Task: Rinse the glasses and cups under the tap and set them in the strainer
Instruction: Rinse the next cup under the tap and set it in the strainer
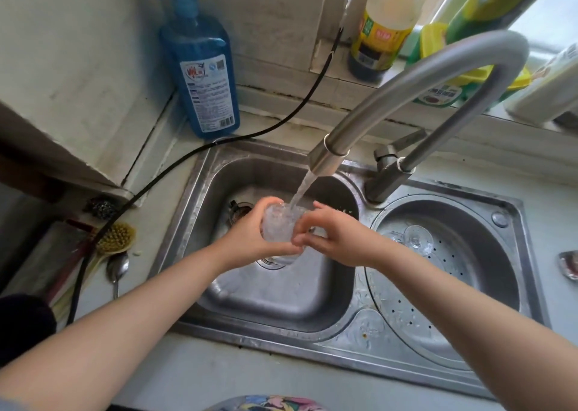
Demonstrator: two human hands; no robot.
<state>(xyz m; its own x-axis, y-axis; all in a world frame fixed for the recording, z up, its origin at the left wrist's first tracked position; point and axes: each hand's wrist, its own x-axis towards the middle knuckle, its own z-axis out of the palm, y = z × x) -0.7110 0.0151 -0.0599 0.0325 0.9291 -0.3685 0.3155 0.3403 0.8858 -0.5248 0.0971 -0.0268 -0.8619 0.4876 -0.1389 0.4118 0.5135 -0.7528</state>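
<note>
Two hands, one glass under one running tap.

One clear glass (281,226) over the left sink basin (219,173), water from the tap (325,160) pouring in; left hand (250,238) curled round its side, right hand (331,238) pinching its lower edge with its fingertips. One upturned stemmed glass (417,238) lies in the perforated strainer (453,270). One blue soap bottle (203,76), one spoon (117,270), one brush (115,238) nearby.

- Left hand (250,238): forearm reaching forward, fingers and thumb curled in a grip.
- Right hand (331,238): forearm reaching in, fingertips pinching opposite the left.
</note>
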